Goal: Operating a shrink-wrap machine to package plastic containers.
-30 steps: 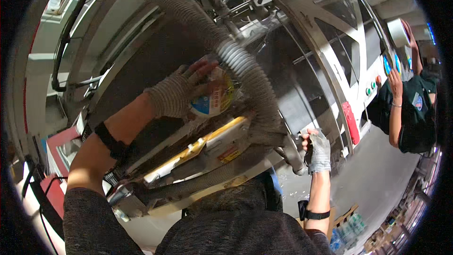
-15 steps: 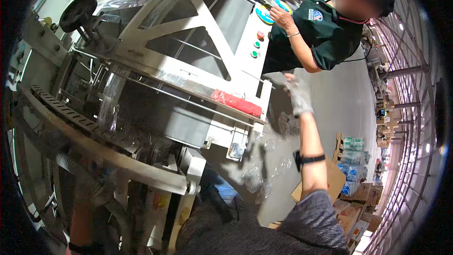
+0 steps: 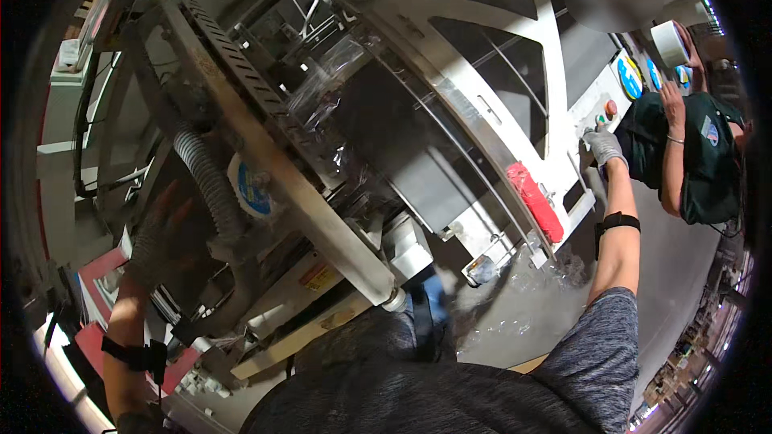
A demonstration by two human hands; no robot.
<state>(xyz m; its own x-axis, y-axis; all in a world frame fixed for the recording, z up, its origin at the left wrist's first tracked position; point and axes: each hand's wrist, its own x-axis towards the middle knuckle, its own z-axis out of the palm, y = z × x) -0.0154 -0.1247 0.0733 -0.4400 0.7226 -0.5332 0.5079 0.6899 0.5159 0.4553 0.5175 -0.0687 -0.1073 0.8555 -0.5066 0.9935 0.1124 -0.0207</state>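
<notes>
My right hand (image 3: 605, 146), in a grey glove, reaches to the machine's white control panel (image 3: 591, 104). Its fingers are at the green button (image 3: 600, 120), just below a red button (image 3: 610, 107); whether they press it, I cannot tell. No object shows in that hand. My left hand (image 3: 157, 229), in shadow on the left, has its fingers spread and holds nothing. Close to it run a grey corrugated hose (image 3: 197, 169) and, beyond that, a round tub with a blue label (image 3: 253, 185). A red-wrapped handle (image 3: 533, 201) lies along the edge of the machine's pale frame (image 3: 474, 104).
A long metal bar (image 3: 273, 169) crosses in front of me. At the right, a co-worker in a dark green shirt (image 3: 700, 145) holds a white tub (image 3: 670, 43) beside blue-labelled lids (image 3: 630, 78). Crumpled clear film (image 3: 563, 269) lies on the floor.
My view has swung left, so the machine appears farther right. My right hand has moved from beside the machine onto its button panel. My left hand has come into clearer view, fingers spread.
</notes>
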